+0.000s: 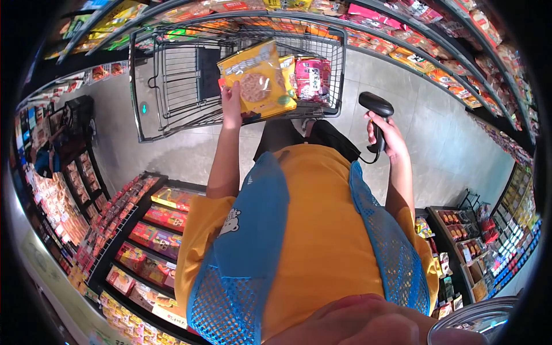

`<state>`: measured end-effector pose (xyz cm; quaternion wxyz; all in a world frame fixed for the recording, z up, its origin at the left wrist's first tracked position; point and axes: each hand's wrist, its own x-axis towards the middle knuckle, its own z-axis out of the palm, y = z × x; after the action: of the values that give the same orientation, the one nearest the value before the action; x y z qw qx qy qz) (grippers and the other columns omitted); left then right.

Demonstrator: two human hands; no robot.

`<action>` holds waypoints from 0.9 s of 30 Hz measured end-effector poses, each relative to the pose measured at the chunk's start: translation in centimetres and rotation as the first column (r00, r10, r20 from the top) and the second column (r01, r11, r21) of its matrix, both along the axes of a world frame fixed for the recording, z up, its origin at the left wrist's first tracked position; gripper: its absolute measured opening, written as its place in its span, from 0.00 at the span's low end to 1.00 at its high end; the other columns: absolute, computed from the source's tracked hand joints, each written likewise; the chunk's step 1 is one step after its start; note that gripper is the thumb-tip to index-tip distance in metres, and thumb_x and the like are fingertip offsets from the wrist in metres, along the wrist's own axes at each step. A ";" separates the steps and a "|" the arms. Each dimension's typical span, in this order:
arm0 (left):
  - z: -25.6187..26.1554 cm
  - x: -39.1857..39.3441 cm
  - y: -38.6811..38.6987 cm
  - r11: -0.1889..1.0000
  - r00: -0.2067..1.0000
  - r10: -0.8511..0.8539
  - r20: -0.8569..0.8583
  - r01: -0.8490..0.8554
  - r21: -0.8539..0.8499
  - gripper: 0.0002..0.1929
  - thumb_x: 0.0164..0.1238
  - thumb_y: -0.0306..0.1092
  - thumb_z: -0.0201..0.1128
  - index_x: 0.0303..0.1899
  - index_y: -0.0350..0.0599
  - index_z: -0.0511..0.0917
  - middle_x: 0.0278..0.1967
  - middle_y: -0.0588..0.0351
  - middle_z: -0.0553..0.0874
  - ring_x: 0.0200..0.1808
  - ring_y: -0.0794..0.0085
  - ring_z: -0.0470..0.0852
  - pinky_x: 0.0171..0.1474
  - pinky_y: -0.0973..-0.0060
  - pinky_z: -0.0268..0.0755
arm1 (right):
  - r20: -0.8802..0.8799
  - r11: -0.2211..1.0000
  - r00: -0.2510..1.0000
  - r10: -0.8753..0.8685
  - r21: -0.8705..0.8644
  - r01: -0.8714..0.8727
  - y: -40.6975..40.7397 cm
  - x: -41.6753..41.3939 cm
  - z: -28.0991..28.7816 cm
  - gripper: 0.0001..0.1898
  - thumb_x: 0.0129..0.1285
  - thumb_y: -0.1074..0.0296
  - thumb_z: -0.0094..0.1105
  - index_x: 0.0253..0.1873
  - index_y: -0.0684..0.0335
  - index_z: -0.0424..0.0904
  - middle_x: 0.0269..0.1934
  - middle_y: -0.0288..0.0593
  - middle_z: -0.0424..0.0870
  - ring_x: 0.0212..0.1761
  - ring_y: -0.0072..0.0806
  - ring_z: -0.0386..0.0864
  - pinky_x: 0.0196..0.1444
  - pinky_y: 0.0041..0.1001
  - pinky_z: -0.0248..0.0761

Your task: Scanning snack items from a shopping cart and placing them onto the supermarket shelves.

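Note:
My left hand (232,103) grips the edge of a large yellow snack bag (258,82) with a round snack pictured on it, held up over a wire shopping cart (338,82). Inside the cart, to the right of that bag, lie a pink snack bag (312,79) and another yellow bag (288,71), partly hidden behind the held one. On the right, clear of the cart, my right hand (386,133) is closed around the handle of a black handheld barcode scanner (376,103). A cable hangs from the scanner's handle and runs towards my body.
Shelves of packaged snacks (414,60) curve along the far side, behind the cart. Display racks with boxed goods (151,237) stand at the lower left, and another rack (457,241) at the lower right. At the far left are a black crate (79,114) and a partly visible person (45,159).

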<state>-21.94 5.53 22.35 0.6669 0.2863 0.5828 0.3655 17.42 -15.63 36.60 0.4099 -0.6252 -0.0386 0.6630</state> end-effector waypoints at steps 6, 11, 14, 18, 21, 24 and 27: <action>-11.4 6.5 1.8 0.963 0.945 -0.215 -0.247 0.247 0.107 0.16 0.76 0.42 0.65 0.53 0.39 0.78 0.44 0.56 0.86 0.44 0.75 0.84 0.51 0.74 0.76 | 0.129 0.982 0.982 0.138 0.112 -0.152 0.9 -2.9 2.7 0.15 0.74 0.58 0.63 0.52 0.66 0.79 0.23 0.36 0.80 0.20 0.20 0.75 0.24 0.22 0.69; -20.5 13.6 1.0 0.913 0.822 -0.390 -0.416 0.404 -0.059 0.21 0.74 0.52 0.63 0.54 0.44 0.80 0.43 0.49 0.89 0.44 0.57 0.88 0.51 0.63 0.77 | 0.131 0.993 0.984 0.119 -0.034 -0.115 -4.3 -2.4 0.4 0.16 0.73 0.57 0.63 0.52 0.66 0.79 0.24 0.36 0.80 0.20 0.20 0.77 0.24 0.21 0.70; -24.9 11.6 1.0 0.813 0.654 -0.511 -0.558 0.578 -0.068 0.23 0.74 0.52 0.63 0.52 0.39 0.82 0.47 0.49 0.90 0.44 0.68 0.87 0.50 0.68 0.77 | 0.125 0.985 0.980 0.157 -0.093 -0.146 -5.6 -2.3 0.2 0.16 0.73 0.56 0.64 0.51 0.65 0.79 0.24 0.36 0.80 0.21 0.20 0.77 0.25 0.21 0.71; -23.4 15.4 -0.2 0.682 0.412 -0.627 -0.661 0.700 -0.211 0.24 0.72 0.50 0.64 0.60 0.43 0.79 0.49 0.46 0.89 0.53 0.53 0.86 0.59 0.59 0.75 | 0.126 0.988 0.987 0.101 -0.129 -0.084 -5.7 -2.6 0.5 0.13 0.73 0.59 0.65 0.47 0.64 0.82 0.24 0.36 0.83 0.21 0.21 0.77 0.26 0.21 0.69; -21.3 15.1 -1.2 0.677 0.333 -0.538 -0.775 0.718 -0.162 0.26 0.68 0.48 0.66 0.61 0.43 0.76 0.55 0.41 0.85 0.57 0.46 0.83 0.62 0.55 0.73 | 0.119 0.985 0.980 0.160 -0.081 -0.151 -4.4 -3.3 1.1 0.13 0.72 0.58 0.66 0.47 0.63 0.83 0.24 0.35 0.82 0.22 0.19 0.78 0.26 0.21 0.70; -18.9 12.8 -2.1 0.633 0.317 -0.446 -0.837 0.773 -0.045 0.23 0.64 0.41 0.68 0.58 0.42 0.76 0.53 0.38 0.83 0.54 0.44 0.83 0.56 0.53 0.76 | 0.130 0.983 0.974 0.184 -0.031 -0.181 -3.1 -4.0 1.5 0.13 0.72 0.58 0.66 0.46 0.64 0.83 0.24 0.35 0.82 0.22 0.19 0.77 0.26 0.20 0.70; -14.5 8.7 -3.7 0.416 0.336 -0.734 -0.591 0.909 -0.001 0.18 0.72 0.45 0.62 0.54 0.44 0.82 0.44 0.41 0.86 0.50 0.46 0.85 0.53 0.55 0.77 | 0.128 0.976 0.969 0.209 0.029 -0.215 -2.4 -4.3 1.5 0.12 0.72 0.58 0.66 0.42 0.63 0.82 0.24 0.34 0.82 0.21 0.19 0.77 0.26 0.20 0.70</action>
<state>-13.29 1.81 7.83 0.5205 0.7357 0.4325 -0.0274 13.07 -18.06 38.08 0.3468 -0.6486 -0.1449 0.6619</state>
